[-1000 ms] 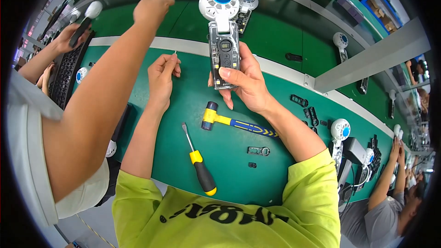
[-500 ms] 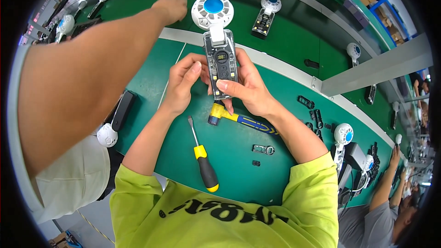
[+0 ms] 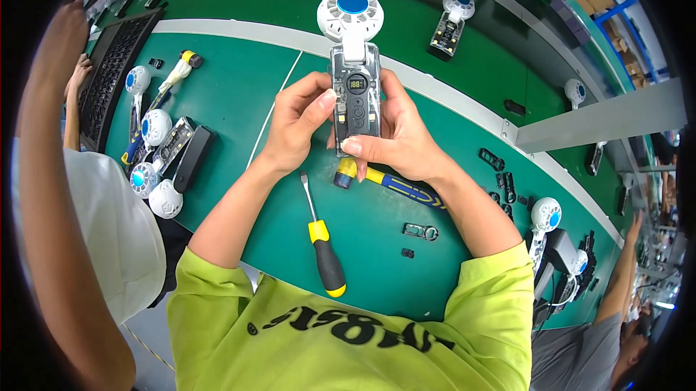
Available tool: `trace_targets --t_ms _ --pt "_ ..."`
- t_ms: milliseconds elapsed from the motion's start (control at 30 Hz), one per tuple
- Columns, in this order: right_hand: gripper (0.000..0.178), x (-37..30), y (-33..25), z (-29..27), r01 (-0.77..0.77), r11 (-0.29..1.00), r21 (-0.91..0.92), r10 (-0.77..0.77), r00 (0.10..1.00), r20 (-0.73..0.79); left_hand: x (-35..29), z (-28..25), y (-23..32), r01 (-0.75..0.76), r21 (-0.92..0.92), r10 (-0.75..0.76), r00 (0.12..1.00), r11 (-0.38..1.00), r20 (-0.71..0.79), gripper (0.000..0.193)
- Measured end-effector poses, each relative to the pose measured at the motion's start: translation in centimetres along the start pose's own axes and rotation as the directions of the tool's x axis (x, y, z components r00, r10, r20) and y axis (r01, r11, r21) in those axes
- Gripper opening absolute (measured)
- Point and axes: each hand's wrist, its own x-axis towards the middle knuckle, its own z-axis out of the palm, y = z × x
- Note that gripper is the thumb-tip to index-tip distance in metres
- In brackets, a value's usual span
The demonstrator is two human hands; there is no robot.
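Upright before me is a fan-like handheld device (image 3: 357,105), with a clear casing, a small lit display and a white slotted round head with a blue centre. My right hand (image 3: 399,134) grips its lower right side, the thumb across the front at the bottom. My left hand (image 3: 301,119) is closed at the left edge, its thumb on the casing and its other fingers partly hidden. Just below lies a hammer (image 3: 406,189) with a yellow and blue handle, its head partly behind my right fingers. A yellow and black screwdriver (image 3: 325,257) rests nearer to me.
Small black parts (image 3: 493,159) and a ring-ended frame piece (image 3: 420,231) lie on the green table (image 3: 377,268). More such devices (image 3: 156,127) and another hammer (image 3: 190,58) lie at left, beside a co-worker's arm (image 3: 65,210). A metal post (image 3: 594,117) crosses the right.
The co-worker's arm has drawn back from over the table to the far left, uncovering devices and a hammer. My left thumb has come onto the casing's edge. The view has shifted slightly.
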Motion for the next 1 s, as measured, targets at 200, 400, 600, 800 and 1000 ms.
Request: trace_targets --t_ms 200,400,600,800,1000 --pt "0.071 0.1 0.3 -0.2 0.086 0.996 -0.017 -0.086 0.996 -0.035 0.3 -0.3 -0.1 0.016 -0.024 -0.015 0.999 1.0 0.046 0.028" --pt "0.024 2.4 -3.7 -8.0 0.179 0.969 -0.168 -0.246 0.729 -0.639 0.2 -0.5 0.0 0.005 0.098 0.003 0.997 0.995 -0.078 0.021" --pt "0.02 -0.8 -4.3 -16.7 0.23 0.968 -0.094 -0.197 0.478 -0.856 0.3 -0.2 0.3 0.007 0.088 0.0 0.997 0.996 -0.079 0.017" --pt "0.024 -0.1 -4.0 -18.5 0.436 0.838 -0.328 -0.425 0.146 -0.893 0.2 -0.6 0.6 0.005 0.108 0.005 0.996 0.994 -0.095 0.015" --pt "0.036 -3.1 -3.9 -23.7 0.485 0.854 -0.186 -0.179 -0.061 -0.982 0.3 -0.4 0.4 -0.002 0.09 0.012 0.993 0.996 -0.116 0.013"
